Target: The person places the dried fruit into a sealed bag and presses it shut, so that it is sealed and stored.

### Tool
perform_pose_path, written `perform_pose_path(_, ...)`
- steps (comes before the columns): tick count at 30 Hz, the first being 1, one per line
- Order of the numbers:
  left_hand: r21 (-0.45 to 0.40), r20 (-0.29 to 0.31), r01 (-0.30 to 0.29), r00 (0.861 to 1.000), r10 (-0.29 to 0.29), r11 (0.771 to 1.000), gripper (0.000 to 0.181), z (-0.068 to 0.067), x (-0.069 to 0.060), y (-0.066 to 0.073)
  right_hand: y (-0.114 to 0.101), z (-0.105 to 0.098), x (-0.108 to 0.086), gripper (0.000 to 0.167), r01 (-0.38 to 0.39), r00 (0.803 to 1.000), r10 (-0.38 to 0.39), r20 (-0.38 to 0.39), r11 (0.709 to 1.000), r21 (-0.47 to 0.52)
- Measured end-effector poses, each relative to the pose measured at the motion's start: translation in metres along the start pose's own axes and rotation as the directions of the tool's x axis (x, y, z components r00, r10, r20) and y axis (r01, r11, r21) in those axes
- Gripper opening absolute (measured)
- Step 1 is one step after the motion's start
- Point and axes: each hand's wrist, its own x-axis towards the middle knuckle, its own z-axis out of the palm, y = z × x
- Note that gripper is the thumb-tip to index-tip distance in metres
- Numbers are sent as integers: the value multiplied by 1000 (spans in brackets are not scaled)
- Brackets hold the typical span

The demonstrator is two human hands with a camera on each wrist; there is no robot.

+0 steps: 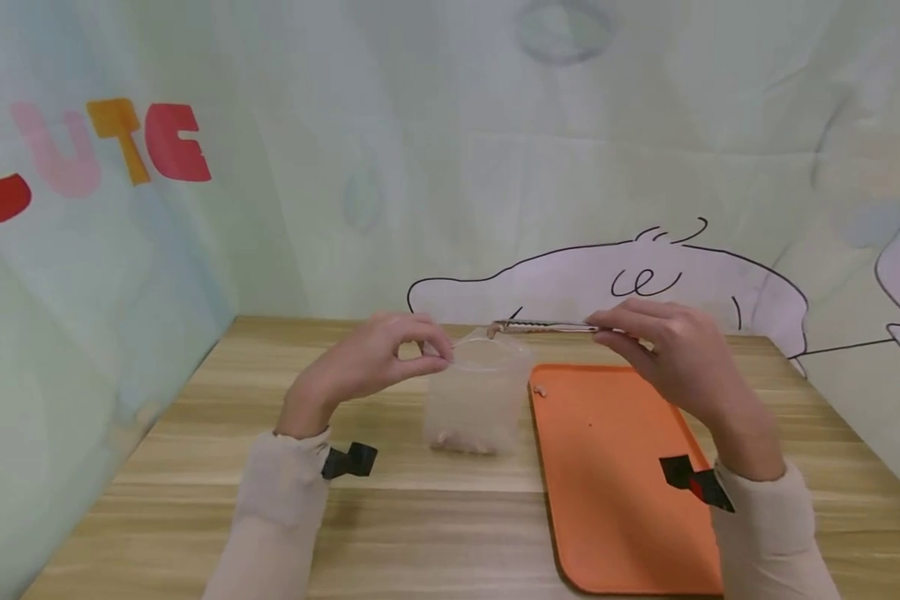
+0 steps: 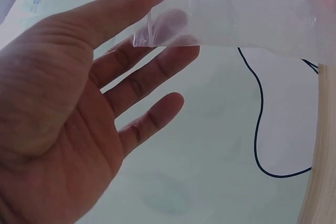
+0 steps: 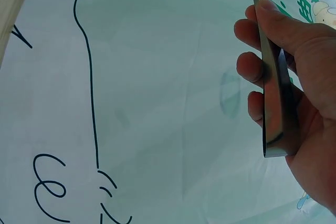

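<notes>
Nearly level, the tweezers [image 1: 551,326] point left at the mouth of the bag [image 1: 468,404], gripped in closed fingers of the right hand [image 1: 675,354], while the left hand [image 1: 360,358] pinches its rim.

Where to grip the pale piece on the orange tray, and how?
Likely pinch the pale piece across its middle with tweezers, from above and slightly right: it looks small and curved, and the tray's rim sits close on its left.
</notes>
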Motion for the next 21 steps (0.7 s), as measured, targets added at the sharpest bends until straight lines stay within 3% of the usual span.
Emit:
perform_pose_path(3, 1, -1, 14, 1000, -14, 1000, 5, -1, -3, -2, 0, 1, 1, 50, -2, 1000, 2, -6, 1000, -8)
perform_pose_path(6, -2, 1, 14, 1000, -14, 1000, 6, -4, -3, -2, 0, 1, 2, 23, 0, 1000, 0, -12, 1000, -13)
perform_pose_path(8, -5, 6, 11, 1000, -11, 1000, 6, -4, -2, -2, 0, 1, 2, 14, -8, 1000, 8, -10, 1000, -13)
perform_pose_path(12, -5, 10, 10, 1000, -10, 1000, 6, -4, -1, -1, 0, 1, 1, 22, -27, 1000, 27, -10, 1000, 1)
perform_pose_path(16, -12, 16, 18, 1000, -17, 1000, 6, -3, -2, 1, 0, 2, 0, 50, -38, 999, 38, -18, 999, 0)
perform_pose_path(21, -12, 15, 27, 1000, -27, 1000, 6, -4, -3, 1, 2, 1, 0, 51, -24, 999, 25, -28, 1000, 4)
